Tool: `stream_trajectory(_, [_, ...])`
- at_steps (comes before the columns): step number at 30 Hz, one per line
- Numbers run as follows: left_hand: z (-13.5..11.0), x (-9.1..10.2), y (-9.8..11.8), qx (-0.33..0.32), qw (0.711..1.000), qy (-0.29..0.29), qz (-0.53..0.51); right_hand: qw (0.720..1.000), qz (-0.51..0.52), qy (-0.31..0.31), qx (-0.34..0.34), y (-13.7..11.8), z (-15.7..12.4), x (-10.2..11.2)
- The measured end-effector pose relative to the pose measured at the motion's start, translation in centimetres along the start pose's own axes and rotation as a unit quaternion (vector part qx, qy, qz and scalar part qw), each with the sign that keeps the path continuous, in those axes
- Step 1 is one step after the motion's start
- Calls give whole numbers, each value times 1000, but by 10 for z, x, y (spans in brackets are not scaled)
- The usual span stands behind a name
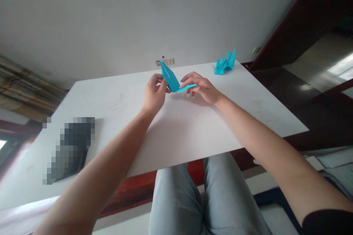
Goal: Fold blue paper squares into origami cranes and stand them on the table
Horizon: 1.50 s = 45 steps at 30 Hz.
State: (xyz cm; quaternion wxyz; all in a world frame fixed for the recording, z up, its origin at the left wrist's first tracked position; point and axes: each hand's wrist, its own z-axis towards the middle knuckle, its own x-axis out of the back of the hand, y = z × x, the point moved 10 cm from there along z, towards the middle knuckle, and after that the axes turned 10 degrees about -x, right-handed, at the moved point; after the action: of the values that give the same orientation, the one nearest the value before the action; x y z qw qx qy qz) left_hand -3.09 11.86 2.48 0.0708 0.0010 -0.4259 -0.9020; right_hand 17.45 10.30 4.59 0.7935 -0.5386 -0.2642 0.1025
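A half-folded piece of turquoise paper (171, 79) stands with a pointed flap up, held above the white table (182, 128). My left hand (153, 94) pinches its left lower part, fingers closed on it. My right hand (200, 87) holds the flat flap that sticks out to the right, fingers curled round it. Both hands meet near the middle of the table's far half.
A finished turquoise origami figure (224, 64) sits at the far right of the table. A dark blurred-out object (71, 147) lies at the near left. A white wall with a socket (164, 61) rises behind the table. My legs in light jeans (193, 198) show below the front edge.
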Motion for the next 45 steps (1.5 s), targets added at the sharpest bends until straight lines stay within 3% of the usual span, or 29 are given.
stream_trajectory(5, [3,2,-7,-13,999,21,-35,998,-35,2,-47,4,-1,-6])
stream_trajectory(9, [-3,-14,8,-32,998,-38,-36,990,-124,62,-17,13,3,2])
stream_trajectory(13, [-12,-24,32,-71,992,-102,19,983,-166,72,-11,21,4,4])
stream_trajectory(18, [-21,-29,58,-177,970,-140,93,989,-147,30,12,10,4,-4])
stream_trajectory(26, [-29,-44,73,-243,943,-199,110,997,-77,12,9,-2,4,-11])
stream_trajectory(33, [-24,-36,65,-163,959,-179,147,998,-25,35,-41,3,4,-11])
stream_trajectory(45, [-21,-30,64,-124,974,-150,116,997,-50,46,-44,7,3,-10])
